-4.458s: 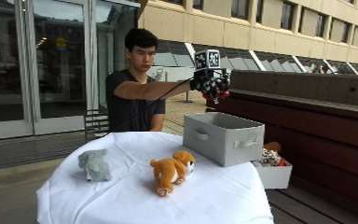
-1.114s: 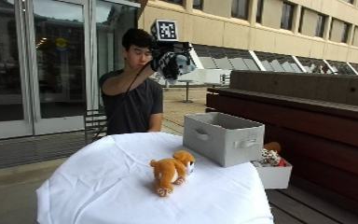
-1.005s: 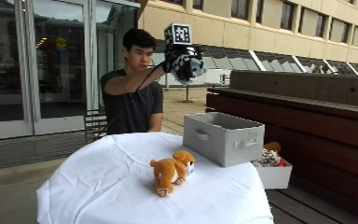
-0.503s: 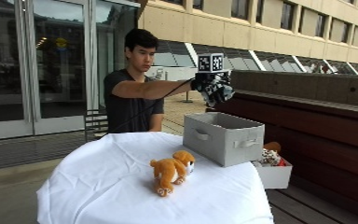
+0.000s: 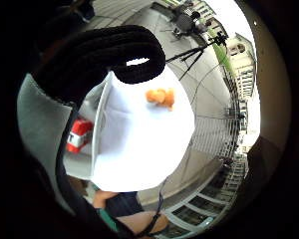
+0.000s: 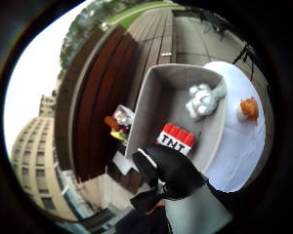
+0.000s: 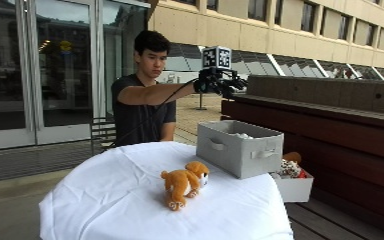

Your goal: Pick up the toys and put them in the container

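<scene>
In the outside view my gloved right hand (image 7: 220, 83) hovers high above the grey fabric container (image 7: 235, 152) at the table's far right, fingers spread and holding nothing. The thumb side palm view looks down into the container (image 6: 149, 105): a grey plush toy (image 6: 202, 100) and a red TNT block (image 6: 176, 138) lie inside, with a gloved finger (image 6: 168, 168) in front. An orange plush dog (image 7: 184, 182) lies on the white tablecloth (image 7: 105, 195), nearer the front. The little finger side palm view shows the dog (image 5: 160, 97), the block (image 5: 78, 135) and a curved gloved finger (image 5: 114, 55).
A small white box (image 7: 297, 189) holding other toys sits low beside the table, right of the container. A dark wooden wall (image 7: 352, 125) runs behind it. The person sits behind the round table, glass doors at their back.
The grey plush left the table. My hand carried it from beside the head out over the container, and it now lies inside with the TNT block. The orange dog has not moved.
</scene>
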